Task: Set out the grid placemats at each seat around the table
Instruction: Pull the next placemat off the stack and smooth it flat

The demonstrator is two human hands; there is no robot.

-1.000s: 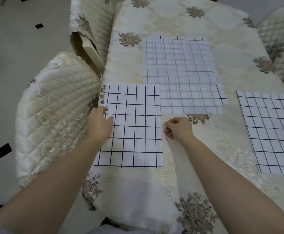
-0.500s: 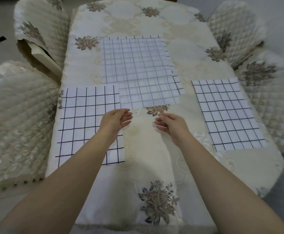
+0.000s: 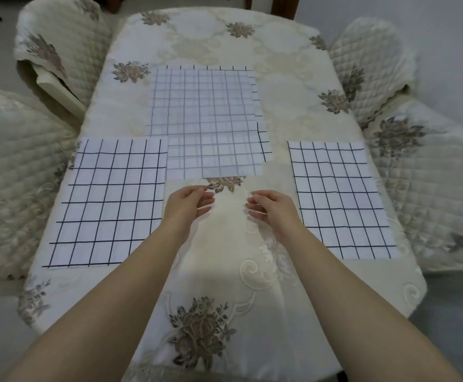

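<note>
A white placemat with a black grid [image 3: 106, 202] lies flat at the near left seat. A matching placemat [image 3: 340, 197] lies at the near right seat. A loose stack of overlapping grid placemats [image 3: 205, 119] sits in the middle of the table, paler sides up. My left hand [image 3: 187, 206] and my right hand [image 3: 273, 209] hover side by side over the bare cloth just in front of the stack's near edge. Both have loosely curled fingers and hold nothing.
The table [image 3: 224, 285] wears a cream floral cloth. Quilted chairs stand at the near left [image 3: 12, 172], far left [image 3: 59, 42], far right [image 3: 370, 62] and near right [image 3: 434, 188].
My left hand let go of the left placemat's edge and moved right to the table's middle. My right hand shifted slightly. The view swung right and centred on the table.
</note>
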